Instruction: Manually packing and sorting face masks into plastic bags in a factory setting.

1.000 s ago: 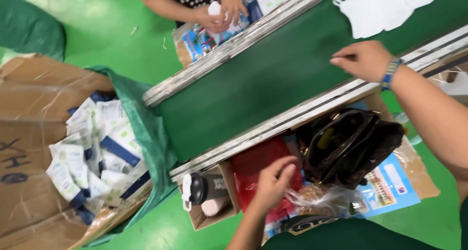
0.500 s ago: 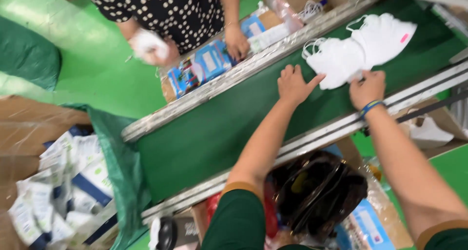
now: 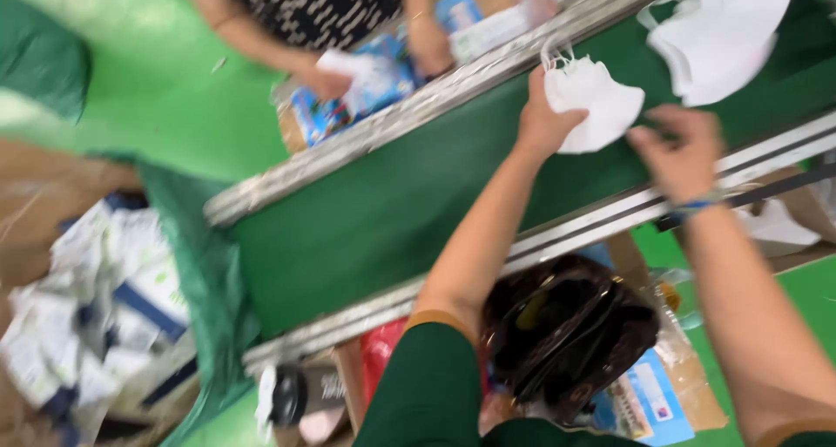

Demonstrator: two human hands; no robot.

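A green belt (image 3: 366, 229) runs diagonally across the view between two metal rails (image 3: 575, 229). Left of it, a green sack (image 3: 205, 281) holds a pile of white and blue packets (image 3: 96, 316), beside brown cardboard (image 3: 35, 203). Below the near rail sits a dark bag (image 3: 566, 334) among blue printed cartons (image 3: 649, 403) and a red item (image 3: 379, 351). On the far side of the belt a second person in a spotted top (image 3: 305, 3) works with both hands over a box of blue packets (image 3: 348, 98). A stack of white masks (image 3: 723, 33) lies on the belt at upper right. One white mask (image 3: 596, 107) is on the belt just below and left of that stack. The left hand (image 3: 544, 120) grips this mask at its left edge, fingers closed on it. The right hand (image 3: 684, 155) is at the mask's right edge with a blue band at the wrist (image 3: 697, 207); motion blur hides whether its fingers pinch the mask or only touch it, so their state cannot be told.
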